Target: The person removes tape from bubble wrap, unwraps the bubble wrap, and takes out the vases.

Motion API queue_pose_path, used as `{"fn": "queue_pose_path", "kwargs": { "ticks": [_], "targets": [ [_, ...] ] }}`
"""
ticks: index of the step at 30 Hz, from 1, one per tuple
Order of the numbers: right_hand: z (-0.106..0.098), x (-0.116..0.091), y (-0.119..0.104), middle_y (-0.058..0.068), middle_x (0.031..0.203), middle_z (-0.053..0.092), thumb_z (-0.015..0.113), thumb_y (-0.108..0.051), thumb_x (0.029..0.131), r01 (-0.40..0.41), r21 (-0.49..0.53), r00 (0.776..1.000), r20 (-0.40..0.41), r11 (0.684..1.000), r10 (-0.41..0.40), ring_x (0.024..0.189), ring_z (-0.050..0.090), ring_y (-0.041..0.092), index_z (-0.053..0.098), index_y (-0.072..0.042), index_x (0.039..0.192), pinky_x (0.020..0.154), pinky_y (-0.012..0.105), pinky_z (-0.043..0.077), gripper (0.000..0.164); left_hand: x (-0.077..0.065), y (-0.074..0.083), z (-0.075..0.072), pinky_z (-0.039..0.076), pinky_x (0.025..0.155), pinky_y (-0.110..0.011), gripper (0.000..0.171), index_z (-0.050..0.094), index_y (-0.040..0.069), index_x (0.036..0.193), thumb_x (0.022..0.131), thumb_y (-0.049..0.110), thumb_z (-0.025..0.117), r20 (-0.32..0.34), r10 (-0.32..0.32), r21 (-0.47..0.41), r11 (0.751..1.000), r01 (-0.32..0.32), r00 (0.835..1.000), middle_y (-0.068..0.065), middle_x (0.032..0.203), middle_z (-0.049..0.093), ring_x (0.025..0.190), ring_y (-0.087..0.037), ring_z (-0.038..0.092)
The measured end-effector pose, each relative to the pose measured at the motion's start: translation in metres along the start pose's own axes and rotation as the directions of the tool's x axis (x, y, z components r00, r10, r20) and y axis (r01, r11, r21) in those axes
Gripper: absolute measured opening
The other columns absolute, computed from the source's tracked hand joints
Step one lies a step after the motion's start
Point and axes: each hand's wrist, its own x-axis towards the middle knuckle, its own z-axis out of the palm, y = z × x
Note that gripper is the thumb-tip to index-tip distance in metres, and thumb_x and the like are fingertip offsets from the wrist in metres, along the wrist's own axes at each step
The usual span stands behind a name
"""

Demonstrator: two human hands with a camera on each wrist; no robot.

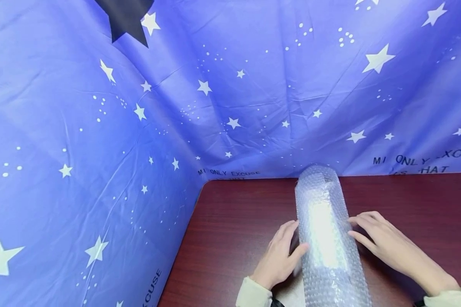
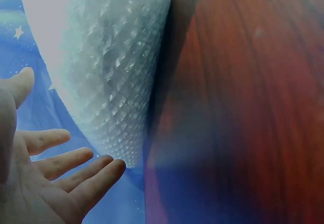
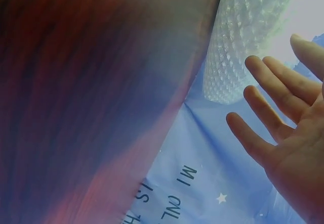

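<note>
A thick roll of clear bubble wrap [image 1: 322, 238] lies lengthwise on the table, its far end near the back cloth. On its left side is my left hand [image 1: 278, 253], fingers extended and thumb at the roll's edge. My right hand [image 1: 392, 245] is at the opposite side, fingertips right by the wrap. In the left wrist view the left hand [image 2: 66, 178] shows spread fingers beside the bubbled surface [image 2: 116, 57]. The right wrist view has the right hand [image 3: 288, 118] with straight, parted fingers near the roll [image 3: 233, 57]. Neither hand curls round it.
The dark red wood-grain table [image 1: 230, 226] extends to both sides of the roll. Blue cloth with white stars [image 1: 253, 94] hangs behind and along the left edge. A pale flat patch [image 1: 292, 292] shows beside the roll near the left wrist.
</note>
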Motion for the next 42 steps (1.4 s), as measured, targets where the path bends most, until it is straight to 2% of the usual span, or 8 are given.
{"fn": "queue_pose_path", "kwargs": {
  "ticks": [10, 13, 17, 20, 26, 30, 37, 42],
  "targets": [
    [0.004, 0.003, -0.004, -0.012, 0.096, 0.063, 0.08, -0.015, 0.08, 0.034, -0.003, 0.999, -0.024, 0.999, -0.034, 0.099, 0.051, 0.013, 0.068, -0.023, 0.094, 0.085, 0.021, 0.037, 0.02, -0.006, 0.0, 0.004, 0.04, 0.113, -0.036, 0.06, 0.036, 0.02, 0.153, 0.104, 0.055, 0.036, 0.023, -0.011, 0.015, 1.0, 0.011, 1.0, 0.002, 0.154, 0.041, 0.14, -0.016, 0.042],
    [0.002, 0.002, -0.004, -0.013, 0.095, 0.062, 0.08, -0.015, 0.08, 0.011, -0.021, 1.0, -0.02, 1.0, -0.011, 0.097, 0.051, 0.012, 0.067, -0.025, 0.093, 0.081, 0.025, 0.041, 0.021, -0.005, 0.001, 0.006, 0.041, 0.112, -0.036, 0.06, 0.036, 0.02, 0.153, 0.104, 0.055, 0.035, 0.028, -0.006, 0.019, 1.0, 0.006, 1.0, 0.002, 0.154, 0.041, 0.14, -0.016, 0.042],
    [-0.001, 0.0, -0.004, -0.013, 0.095, 0.061, 0.078, -0.016, 0.083, -0.038, -0.04, 0.999, 0.004, 0.998, 0.038, 0.094, 0.055, 0.013, 0.066, -0.026, 0.093, 0.071, 0.036, 0.05, 0.019, -0.004, 0.003, 0.008, 0.042, 0.111, -0.036, 0.06, 0.036, 0.019, 0.153, 0.104, 0.054, 0.035, 0.03, 0.004, 0.015, 1.0, -0.004, 1.0, 0.001, 0.154, 0.041, 0.139, -0.015, 0.043],
    [-0.002, 0.0, -0.004, -0.014, 0.094, 0.061, 0.077, -0.015, 0.084, -0.064, -0.044, 0.998, 0.011, 0.997, 0.064, 0.093, 0.057, 0.014, 0.065, -0.027, 0.093, 0.067, 0.041, 0.052, 0.019, -0.002, 0.005, 0.009, 0.042, 0.111, -0.036, 0.06, 0.035, 0.019, 0.153, 0.104, 0.054, 0.035, 0.038, 0.004, 0.008, 1.0, -0.005, 0.999, 0.001, 0.154, 0.041, 0.139, -0.015, 0.043],
    [-0.003, 0.002, 0.0, -0.014, 0.09, 0.063, 0.079, -0.012, 0.081, -0.083, -0.028, 0.997, -0.005, 0.996, 0.083, 0.087, 0.061, 0.014, 0.065, -0.028, 0.09, 0.062, 0.039, 0.051, 0.023, 0.0, 0.006, 0.01, 0.042, 0.111, -0.037, 0.06, 0.034, 0.02, 0.154, 0.104, 0.054, 0.035, 0.053, -0.003, 0.002, 1.0, 0.003, 0.999, 0.002, 0.155, 0.04, 0.14, -0.015, 0.042],
    [-0.004, 0.004, 0.002, -0.014, 0.087, 0.064, 0.081, -0.011, 0.078, -0.081, -0.02, 0.997, -0.011, 0.996, 0.081, 0.08, 0.062, 0.009, 0.065, -0.028, 0.087, 0.059, 0.035, 0.05, 0.025, 0.001, 0.007, 0.01, 0.042, 0.111, -0.037, 0.06, 0.034, 0.022, 0.154, 0.104, 0.055, 0.035, 0.057, -0.006, -0.002, 1.0, 0.006, 0.998, 0.002, 0.155, 0.039, 0.14, -0.015, 0.042],
    [-0.006, 0.006, 0.002, -0.018, 0.082, 0.059, 0.081, -0.005, 0.076, -0.071, 0.008, 0.997, -0.035, 0.997, 0.071, 0.072, 0.055, -0.004, 0.063, -0.027, 0.084, 0.057, 0.029, 0.046, 0.029, 0.002, 0.007, 0.009, 0.042, 0.111, -0.038, 0.06, 0.034, 0.022, 0.154, 0.104, 0.055, 0.035, 0.066, -0.016, -0.006, 1.0, 0.016, 0.998, 0.004, 0.155, 0.039, 0.14, -0.015, 0.042],
    [-0.006, 0.005, 0.001, -0.019, 0.081, 0.057, 0.079, -0.004, 0.079, -0.082, 0.041, 0.996, -0.038, 0.996, 0.084, 0.072, 0.053, -0.006, 0.061, -0.028, 0.083, 0.056, 0.025, 0.043, 0.03, 0.001, 0.007, 0.01, 0.042, 0.112, -0.038, 0.06, 0.034, 0.023, 0.154, 0.104, 0.055, 0.036, 0.071, -0.023, -0.004, 1.0, 0.023, 0.997, 0.004, 0.155, 0.039, 0.14, -0.015, 0.042]
  ]
}}
